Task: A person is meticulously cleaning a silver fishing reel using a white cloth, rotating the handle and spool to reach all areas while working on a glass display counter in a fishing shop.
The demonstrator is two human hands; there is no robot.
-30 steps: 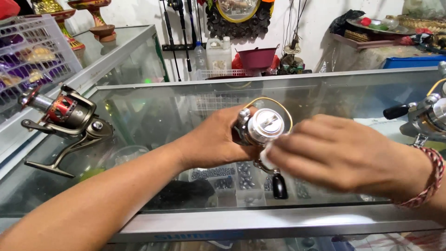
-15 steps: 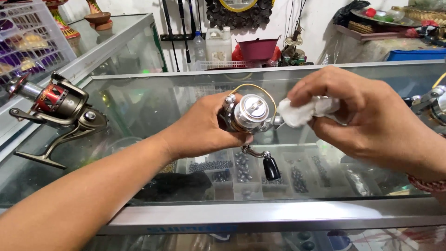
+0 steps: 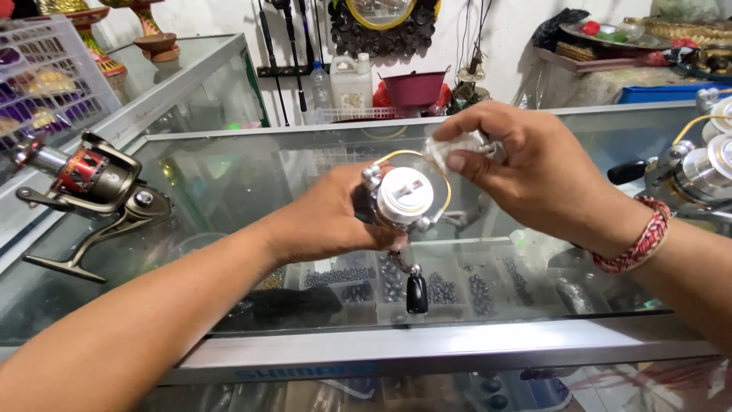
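A: At the centre of the glass counter [image 3: 229, 175], what sits in the grip?

B: The left hand [image 3: 324, 221] is wrapped round the body of a silver spinning reel [image 3: 404, 197], spool face turned up toward the camera, white and round, with a thin gold bail wire arching over it. Its crank hangs down at six o'clock and ends in a black knob [image 3: 416, 294].

A: And the other hand?

B: At two o'clock from the spool, the right hand [image 3: 534, 172] pinches a small clear, crinkled piece, seemingly plastic [image 3: 457, 149], between thumb and fingers, just above the reel and not touching it. A red-and-white braided wristband [image 3: 637, 236] circles that wrist.

A: How many reels in all?

B: Three that I can count. A bronze-and-red one [image 3: 91, 183] lies on the glass at nine o'clock, well apart; a silver one [image 3: 701, 172] at three o'clock is cut by the frame's edge.

A: Any packages or signs?

B: A blue lettered strip [image 3: 305, 372] runs along the counter's metal front rail at six o'clock. Under the glass, a compartment tray holds heaps of small dark sinkers [image 3: 396, 278]. At twelve o'clock stand a white jug [image 3: 351, 80] and a maroon tub [image 3: 415, 85]; a white lattice basket [image 3: 46, 76] sits at ten o'clock.
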